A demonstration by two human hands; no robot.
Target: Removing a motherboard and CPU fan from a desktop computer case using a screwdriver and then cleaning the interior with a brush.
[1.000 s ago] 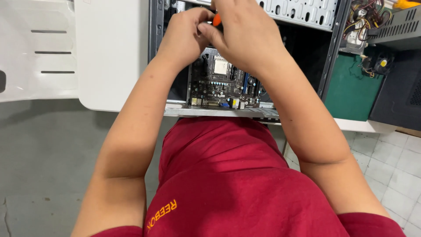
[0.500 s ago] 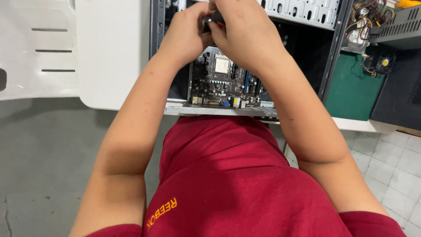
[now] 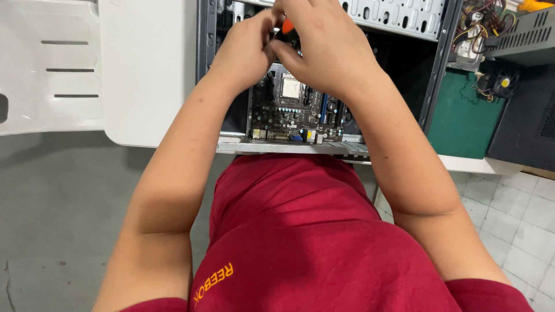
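Head cam, top centre of the frame: both hands meet over the open computer case (image 3: 404,23). The right hand (image 3: 324,52) has fingers curled round an orange-handled tool (image 3: 287,27); the left hand (image 3: 245,49) pinches in against it. The motherboard (image 3: 295,112) sits below them, partly hidden by the forearms. White table (image 3: 144,69) on the left, green mat (image 3: 459,118) on the right, grey floor at lower left, tiles at lower right.

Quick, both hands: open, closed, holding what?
Left hand: closed, fingers on the orange-and-black tool.
Right hand: closed around the same tool, above the motherboard.
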